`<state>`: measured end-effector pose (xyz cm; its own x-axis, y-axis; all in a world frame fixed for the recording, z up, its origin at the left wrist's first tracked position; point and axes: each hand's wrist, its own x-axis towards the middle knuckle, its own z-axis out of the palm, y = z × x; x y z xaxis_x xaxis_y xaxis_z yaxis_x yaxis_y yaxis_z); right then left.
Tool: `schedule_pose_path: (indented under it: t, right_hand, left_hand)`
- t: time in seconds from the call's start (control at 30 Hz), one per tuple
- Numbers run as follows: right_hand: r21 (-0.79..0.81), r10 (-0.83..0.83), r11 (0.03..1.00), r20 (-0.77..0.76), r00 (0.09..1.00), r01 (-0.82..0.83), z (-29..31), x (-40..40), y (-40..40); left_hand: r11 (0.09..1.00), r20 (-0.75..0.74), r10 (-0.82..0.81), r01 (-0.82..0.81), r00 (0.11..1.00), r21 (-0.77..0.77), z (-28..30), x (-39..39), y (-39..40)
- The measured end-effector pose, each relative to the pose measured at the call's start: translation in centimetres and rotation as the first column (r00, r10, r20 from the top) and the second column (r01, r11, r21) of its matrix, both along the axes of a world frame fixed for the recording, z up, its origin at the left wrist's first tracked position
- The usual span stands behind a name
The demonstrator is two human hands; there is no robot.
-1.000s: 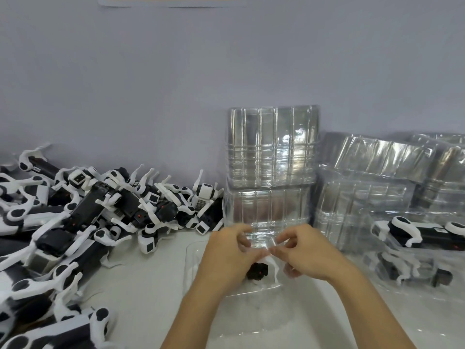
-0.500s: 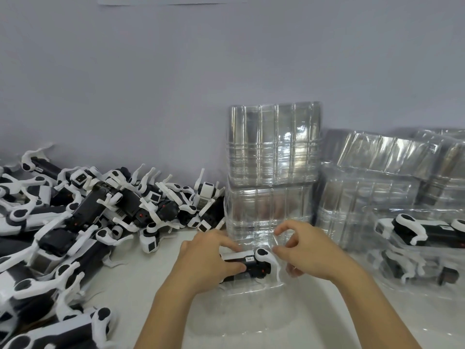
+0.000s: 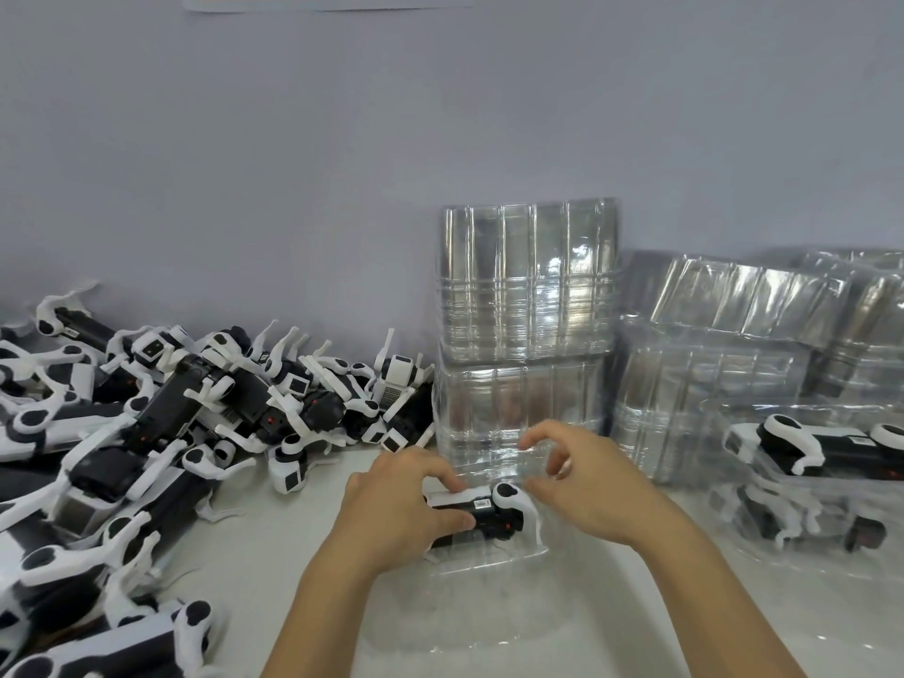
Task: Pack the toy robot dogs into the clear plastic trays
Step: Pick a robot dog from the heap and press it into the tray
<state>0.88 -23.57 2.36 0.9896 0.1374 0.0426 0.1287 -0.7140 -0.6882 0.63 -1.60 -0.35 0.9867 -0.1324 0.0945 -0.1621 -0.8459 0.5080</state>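
Label (image 3: 483,504) on toy dog (image 3: 482,516): white, too small to read. Left hand (image 3: 401,506) curled round dog's body, gripping it. Right hand (image 3: 589,482) hovering just beside dog's head, fingers bent, holding nothing. Dog lying in clear tray (image 3: 489,560) on surface (image 3: 274,555), near tray stack (image 3: 526,330).

Black-and-white toy robot dogs (image 3: 195,433), clear ribbed trays (image 3: 528,286), grey wall (image 3: 342,163).

Left grip (image 3: 398,501) curled — right grip (image 3: 587,482) loose, hovering.
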Motion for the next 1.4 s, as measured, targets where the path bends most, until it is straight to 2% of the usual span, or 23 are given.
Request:
schedule_pose_path:
  t: [0.1,0.23,0.33,0.47,0.57,1.0,1.2,1.27,1.4]
  right_hand:
    - [-0.031,0.039,0.999,0.118,0.992,-0.035,-0.1,0.1,0.7]
    - [-0.060,0.070,0.996,0.076,0.995,-0.065,-0.8,0.2,1.5]
    - [-0.059,0.056,0.997,0.073,0.996,-0.052,-0.9,0.3,1.5]
    - [-0.085,0.029,0.996,0.092,0.995,-0.021,-1.0,0.2,1.5]
    - [-0.100,0.010,0.995,0.097,0.995,-0.001,-1.0,0.2,1.7]
    - [-0.098,0.016,0.995,0.092,0.996,-0.007,-1.1,0.3,1.5]
    - [-0.104,0.028,0.994,0.073,0.997,-0.021,-0.9,0.3,1.4]
    - [-0.126,0.030,0.992,0.066,0.997,-0.021,-0.6,0.2,1.1]
    - [-0.161,0.074,0.985,0.080,0.994,-0.060,0.4,-0.2,0.7]
  left_hand:
    - [0.998,0.022,-0.028,0.029,0.999,-0.057,0.2,0.0,0.2]
    - [0.960,0.059,-0.002,0.019,0.998,-0.280,0.4,-0.1,1.1]
    - [0.947,-0.002,-0.031,0.029,1.000,-0.320,0.4,-0.3,2.0]
    - [0.900,-0.161,-0.115,0.034,0.980,-0.435,0.7,-0.8,3.5]
    - [0.889,-0.170,-0.148,0.056,0.974,-0.454,0.6,-1.0,3.8]
    - [0.892,-0.078,-0.042,0.002,0.996,-0.451,0.2,-0.4,3.2]
    - [0.827,-0.178,-0.083,-0.032,0.980,-0.561,0.0,-0.5,3.3]
    - [0.791,-0.172,-0.060,-0.058,0.983,-0.609,-0.1,-0.3,2.9]
    - [0.804,-0.128,0.041,-0.108,0.991,-0.584,-1.0,0.2,2.1]
